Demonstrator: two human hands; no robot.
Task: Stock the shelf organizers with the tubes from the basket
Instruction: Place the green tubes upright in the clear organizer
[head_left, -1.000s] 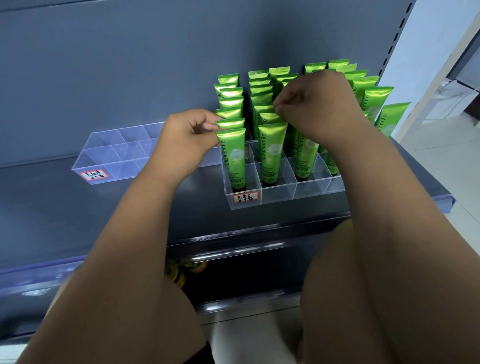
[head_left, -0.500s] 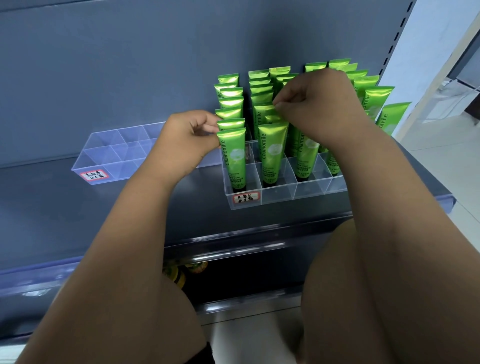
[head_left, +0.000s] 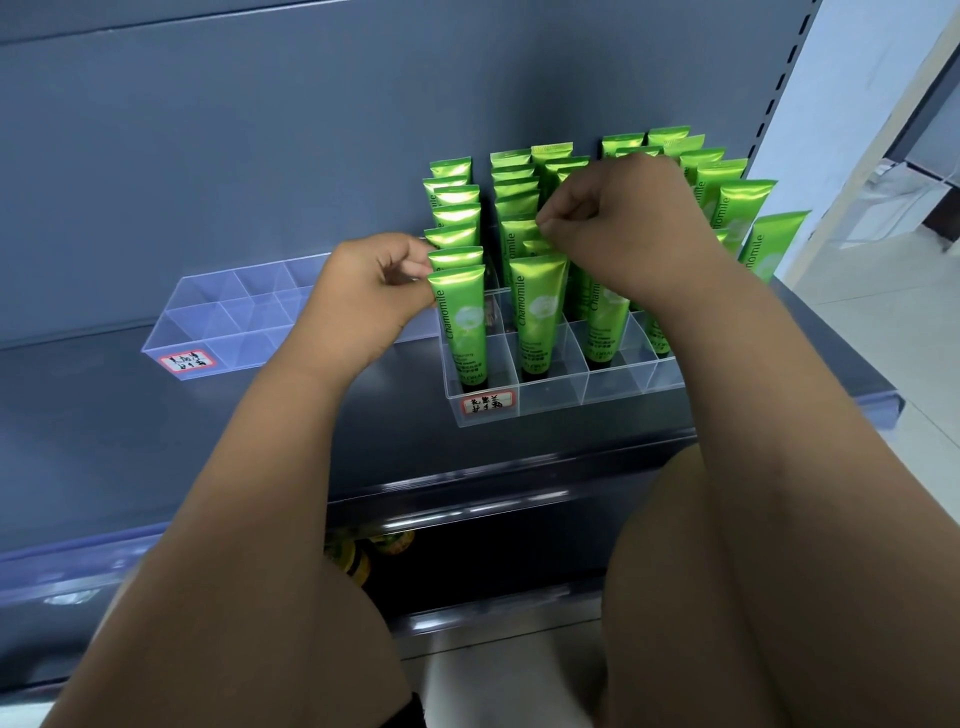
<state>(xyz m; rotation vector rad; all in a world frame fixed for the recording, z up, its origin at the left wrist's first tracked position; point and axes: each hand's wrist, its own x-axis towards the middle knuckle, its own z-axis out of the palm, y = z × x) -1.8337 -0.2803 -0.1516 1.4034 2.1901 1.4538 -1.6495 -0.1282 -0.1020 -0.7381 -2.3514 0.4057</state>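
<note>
Pinching the top seam of the front tube (head_left: 457, 312), the left hand (head_left: 371, 299) sits at its left edge, fingers curled; the tube stands upright, right of the grip, in the organizer (head_left: 550, 400). Beyond, the right hand (head_left: 618, 223) nips the seam of a mid tube (head_left: 514, 236), left of its fingertips. Its lower part is hidden; no basket shows.

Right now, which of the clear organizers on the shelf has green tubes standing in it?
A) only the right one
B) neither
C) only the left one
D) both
A: the green tubes all stand in the right organizer, while no tubes show in the compartments of the left organizer.
</note>
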